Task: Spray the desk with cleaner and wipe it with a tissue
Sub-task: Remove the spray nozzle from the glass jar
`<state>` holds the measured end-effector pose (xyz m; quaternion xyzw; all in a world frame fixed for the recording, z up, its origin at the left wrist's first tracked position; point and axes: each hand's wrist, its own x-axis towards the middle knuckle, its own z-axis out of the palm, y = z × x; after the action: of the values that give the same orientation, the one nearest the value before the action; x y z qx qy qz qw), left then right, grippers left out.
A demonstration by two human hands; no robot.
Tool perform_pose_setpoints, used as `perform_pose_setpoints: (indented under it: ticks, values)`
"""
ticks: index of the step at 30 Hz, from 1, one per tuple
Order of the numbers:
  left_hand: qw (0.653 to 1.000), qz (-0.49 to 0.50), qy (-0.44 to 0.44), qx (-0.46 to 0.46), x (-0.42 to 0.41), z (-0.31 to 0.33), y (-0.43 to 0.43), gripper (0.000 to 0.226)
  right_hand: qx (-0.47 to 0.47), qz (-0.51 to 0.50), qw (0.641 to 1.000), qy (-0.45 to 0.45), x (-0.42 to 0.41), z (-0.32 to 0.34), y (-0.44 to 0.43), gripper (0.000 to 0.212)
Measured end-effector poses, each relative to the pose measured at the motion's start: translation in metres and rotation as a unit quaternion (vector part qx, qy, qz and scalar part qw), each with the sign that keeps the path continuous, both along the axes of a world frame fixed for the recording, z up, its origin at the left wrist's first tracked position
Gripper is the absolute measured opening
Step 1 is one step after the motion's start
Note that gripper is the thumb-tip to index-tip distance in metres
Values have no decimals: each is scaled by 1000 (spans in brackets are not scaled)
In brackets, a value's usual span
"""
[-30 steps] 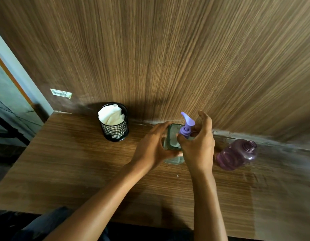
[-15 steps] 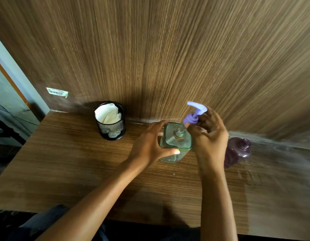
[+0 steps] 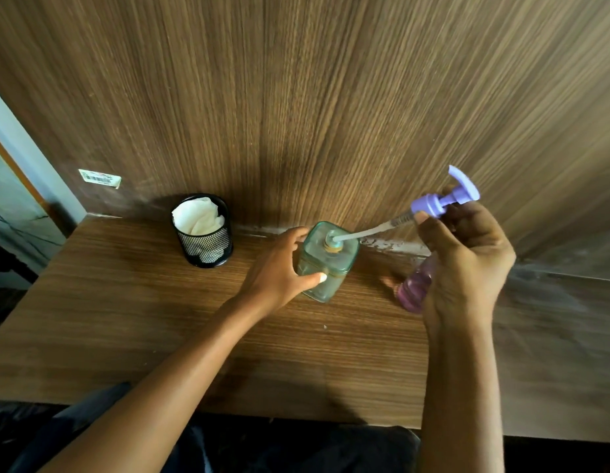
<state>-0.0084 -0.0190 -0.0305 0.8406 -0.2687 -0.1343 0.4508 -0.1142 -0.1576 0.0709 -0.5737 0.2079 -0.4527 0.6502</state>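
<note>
Holding purple pump (image 3: 433, 203) off green bottle (image 3: 341, 261), surface (image 3: 126, 319) back edge.
Gripping bottle with left hand (image 3: 276, 271), pinching pump in right hand (image 3: 467, 268), tube (image 3: 361, 232) tip at neck.

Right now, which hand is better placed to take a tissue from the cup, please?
Probably left: the left hand, on the bottle, is nearer the mesh cup; the right hand holds the pump.

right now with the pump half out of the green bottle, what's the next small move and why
Probably lift the purple pump higher and to the right: the right hand grips it, but the tip of its tube sits in the neck of the green bottle, which the left hand steadies on the desk.
</note>
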Motion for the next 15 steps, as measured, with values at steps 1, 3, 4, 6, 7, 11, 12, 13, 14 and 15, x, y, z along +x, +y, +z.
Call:
perform_pose_setpoints:
  ticks: [1, 3, 4, 6, 7, 11, 12, 13, 14, 15]
  values:
    - [1000, 2, 3, 3, 1, 3, 0, 80, 9, -4, 1000, -8, 0, 1, 1, 24]
    - [1000, 0, 7, 4, 0, 5, 0, 85, 33, -10, 999, -26, -2, 0, -1, 27]
    - [1000, -5, 7, 7, -2, 6, -1, 89, 46, -14, 998, -33, -4, 1, -2, 29]
    - [1000, -10, 3, 14, -4, 4, -3, 96, 75, -20, 996, -44, -8, 4, -5, 31]
    - [1000, -7, -1, 18, -5, 3, -4, 98, 90, -23, 995, -46, -10, 4, -7, 29]
    - [998, 25, -38, 50, -8, -4, -8, 99, 130, -43, 990, -36, -16, 5, -11, 24]
    - [997, 36, -49, 51, -11, -3, -8, 97, 136, -46, 989, -39, -17, 5, -11, 23]
    - [995, 50, -68, 45, -14, -3, -9, 94, 140, -49, 988, -45, -17, 7, -11, 23]
    - [994, 65, -79, 35, -17, -3, -9, 91, 145, -52, 987, -48, -18, 5, -13, 23]
    - [993, 76, -84, 22, -20, -3, -10, 89, 150, -53, 986, -49, -19, 4, -14, 25]
